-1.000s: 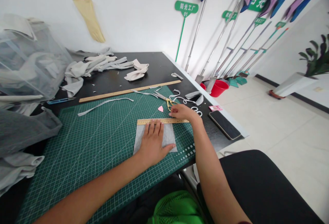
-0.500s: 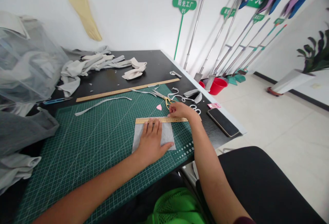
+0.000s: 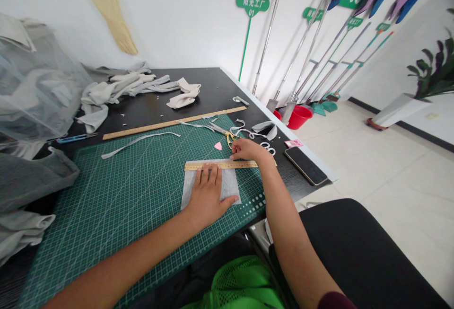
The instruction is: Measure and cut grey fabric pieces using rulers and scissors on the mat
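Observation:
A piece of light grey fabric [image 3: 230, 183] lies flat on the green cutting mat [image 3: 142, 181], a short wooden ruler [image 3: 191, 166] across its far part. A thin band of fabric shows beyond the ruler. My left hand [image 3: 205, 195] rests flat, fingers spread, its fingertips on the ruler and its palm on the fabric. Curled in a pinch, my right hand [image 3: 248, 150] is at the ruler's far edge, right of the left fingertips; whatever it pinches is hidden. Just beyond are gold-handled scissors [image 3: 222, 130] and a pink triangular piece [image 3: 218, 146], perhaps tailor's chalk.
A long wooden ruler [image 3: 142, 130] crosses the mat's far edge. Fabric strips [image 3: 142, 144], white-handled scissors [image 3: 266, 147] and a phone [image 3: 305, 166] lie around. Grey fabric pieces [image 3: 94, 101] and a clear bag [image 3: 35, 82] are on the left. A black chair [image 3: 354, 247] stands at right.
A narrow band of fabric now shows beyond the ruler, where almost none showed before. Both hands keep nearly the same places; the whole view has shifted slightly.

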The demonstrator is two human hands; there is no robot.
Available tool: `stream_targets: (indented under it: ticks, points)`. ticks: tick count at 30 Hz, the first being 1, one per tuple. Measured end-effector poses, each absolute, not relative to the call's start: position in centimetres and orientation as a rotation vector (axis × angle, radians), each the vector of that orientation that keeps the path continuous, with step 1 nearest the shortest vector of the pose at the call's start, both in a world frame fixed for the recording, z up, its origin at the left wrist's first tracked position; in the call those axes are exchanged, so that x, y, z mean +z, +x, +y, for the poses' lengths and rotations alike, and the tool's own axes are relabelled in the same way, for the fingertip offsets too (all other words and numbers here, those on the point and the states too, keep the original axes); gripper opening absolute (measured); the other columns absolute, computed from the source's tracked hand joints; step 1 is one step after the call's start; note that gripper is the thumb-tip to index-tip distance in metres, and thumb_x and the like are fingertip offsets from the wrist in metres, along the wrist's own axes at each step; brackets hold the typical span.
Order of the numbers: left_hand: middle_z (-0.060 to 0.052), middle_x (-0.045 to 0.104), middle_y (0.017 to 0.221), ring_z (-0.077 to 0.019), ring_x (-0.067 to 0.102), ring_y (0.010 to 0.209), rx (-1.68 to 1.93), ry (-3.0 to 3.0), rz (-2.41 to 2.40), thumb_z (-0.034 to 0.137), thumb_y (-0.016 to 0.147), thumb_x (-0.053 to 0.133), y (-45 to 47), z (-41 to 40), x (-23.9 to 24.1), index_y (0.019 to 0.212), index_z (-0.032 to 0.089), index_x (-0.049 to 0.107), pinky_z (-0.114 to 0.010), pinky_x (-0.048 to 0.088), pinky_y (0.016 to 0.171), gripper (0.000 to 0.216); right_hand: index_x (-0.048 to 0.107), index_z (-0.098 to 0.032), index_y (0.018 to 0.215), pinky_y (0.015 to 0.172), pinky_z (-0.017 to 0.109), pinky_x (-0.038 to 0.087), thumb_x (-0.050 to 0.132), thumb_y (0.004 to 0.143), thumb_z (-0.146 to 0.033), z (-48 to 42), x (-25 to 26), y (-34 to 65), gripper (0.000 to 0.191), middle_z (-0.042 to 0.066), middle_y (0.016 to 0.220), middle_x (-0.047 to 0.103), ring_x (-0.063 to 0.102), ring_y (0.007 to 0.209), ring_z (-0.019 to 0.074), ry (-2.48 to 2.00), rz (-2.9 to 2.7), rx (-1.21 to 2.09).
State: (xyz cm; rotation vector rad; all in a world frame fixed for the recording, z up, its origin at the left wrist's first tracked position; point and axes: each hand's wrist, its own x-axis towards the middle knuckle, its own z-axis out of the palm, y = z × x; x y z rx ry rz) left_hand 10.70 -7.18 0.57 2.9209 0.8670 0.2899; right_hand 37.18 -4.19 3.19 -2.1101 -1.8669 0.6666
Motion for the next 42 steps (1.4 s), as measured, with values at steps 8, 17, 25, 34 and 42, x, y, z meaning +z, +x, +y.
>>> stream_targets:
  ticks: [8,17,25,34,42]
  points:
    - [-0.022,0.034,0.16,-0.0418,0.021,0.151,0.324,2.921,0.847,0.076,0.087,0.046,9.9,-8.3,0.3,0.152,0.004,0.038,-0.058,0.016,0.123,0.097,0.066,-0.019,0.077,0.056,0.024,0.035,0.082,0.072,-0.029,-4.0,3.3,37.2,0.02,-0.003,0.069,0.062,0.056,0.064,0.0133,-2.101,-1.841,0.713]
    - [-0.025,0.028,0.162,-0.0442,0.016,0.152,0.252,2.928,0.888,0.085,0.082,0.044,7.9,-12.2,0.6,0.153,0.0,0.036,-0.062,0.013,0.124,0.111,0.067,-0.018,0.077,0.058,0.025,0.035,0.082,0.071,-0.027,-3.9,3.5,37.1,0.019,-0.003,0.069,0.061,0.055,0.063,0.0131,-2.101,-1.832,0.741]
    - [-0.025,0.028,0.162,-0.0487,0.014,0.152,0.181,2.963,0.952,0.094,0.067,0.052,7.5,-14.2,0.3,0.151,0.003,0.042,-0.064,0.009,0.123,0.125,0.067,-0.018,0.078,0.057,0.024,0.034,0.082,0.071,-0.027,-3.9,3.4,37.2,0.019,-0.003,0.07,0.061,0.054,0.063,0.0125,-2.103,-1.815,0.756]
    - [-0.026,0.038,0.156,-0.0508,0.023,0.148,0.081,3.065,0.93,0.078,0.072,0.068,7.1,-15.5,0.5,0.15,0.008,0.046,-0.07,0.016,0.119,0.106,0.065,-0.018,0.075,0.057,0.024,0.034,0.082,0.07,-0.026,-4.0,3.4,37.2,0.019,-0.004,0.068,0.059,0.053,0.062,0.0125,-2.083,-1.816,0.747]
    - [-0.027,0.041,0.152,-0.0523,0.03,0.143,0.072,3.092,0.889,0.072,0.077,0.069,7.0,-15.9,0.5,0.15,0.008,0.046,-0.071,0.024,0.115,0.1,0.064,-0.018,0.076,0.058,0.025,0.036,0.081,0.071,-0.025,-4.1,3.4,37.2,0.019,-0.004,0.067,0.058,0.053,0.062,0.0126,-2.059,-1.816,0.756]
